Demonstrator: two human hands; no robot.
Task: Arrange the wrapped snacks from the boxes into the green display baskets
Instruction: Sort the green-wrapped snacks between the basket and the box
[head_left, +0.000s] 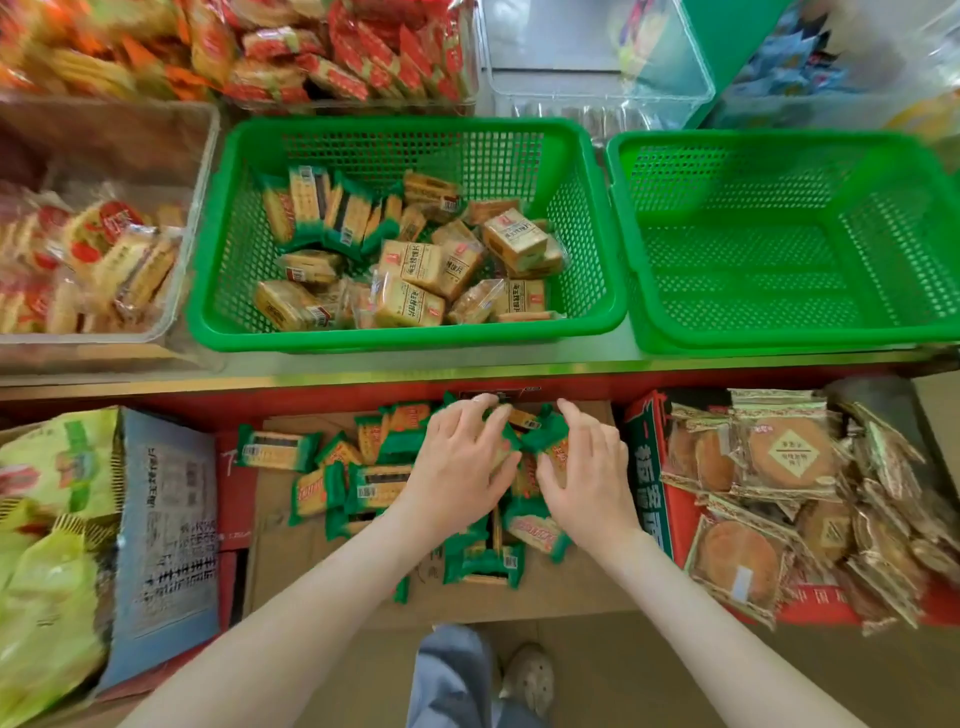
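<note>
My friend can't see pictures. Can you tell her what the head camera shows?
Two hands, left hand and right hand, gather green-wrapped snacks from a cardboard box on the floor. On the shelf above, one green basket holds some wrapped snacks; the green basket beside it holds none.

Both my bare arms reach forward, my left hand and right hand palm-down, side by side, fingers curled.
</note>
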